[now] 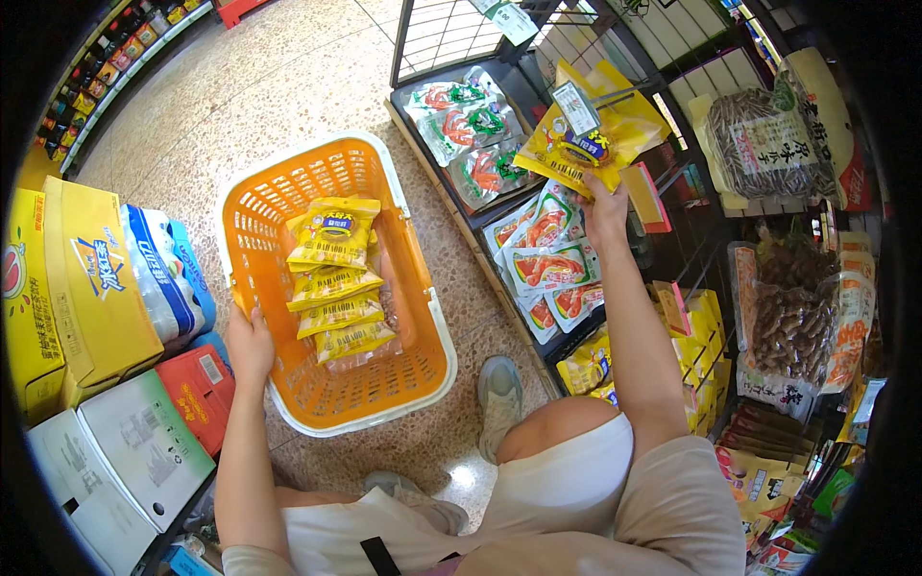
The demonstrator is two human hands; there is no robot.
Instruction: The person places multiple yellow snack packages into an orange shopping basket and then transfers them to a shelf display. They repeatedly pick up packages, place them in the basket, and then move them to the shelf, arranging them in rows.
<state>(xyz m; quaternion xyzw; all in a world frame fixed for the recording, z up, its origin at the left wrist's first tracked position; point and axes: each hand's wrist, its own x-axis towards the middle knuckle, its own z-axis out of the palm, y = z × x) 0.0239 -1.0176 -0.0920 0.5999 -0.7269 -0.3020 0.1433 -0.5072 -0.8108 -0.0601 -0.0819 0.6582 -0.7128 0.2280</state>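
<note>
My left hand (250, 341) grips the left rim of an orange plastic shopping basket (281, 374) with a white edge. Inside it, several yellow snack packets (337, 234) lie overlapping in a row, on top of a clear plastic package (389, 302). On the right, my right hand (603, 209) holds the lower edge of a yellow snack packet (569, 155) up at the display rack. A metal hook (619, 97) with a price tag (575, 108) passes over that packet. Whether the packet still hangs from the hook, I cannot tell.
Silver vacuum packs (468, 133) and white-and-red packs (547, 259) fill trays on the low shelf. Bags of seeds (771, 144) and peanuts (789, 317) hang at far right. Yellow cartons (101, 281), bottled packs (162, 273) and white boxes (144, 439) stand left. Bottles (108, 61) line a back shelf.
</note>
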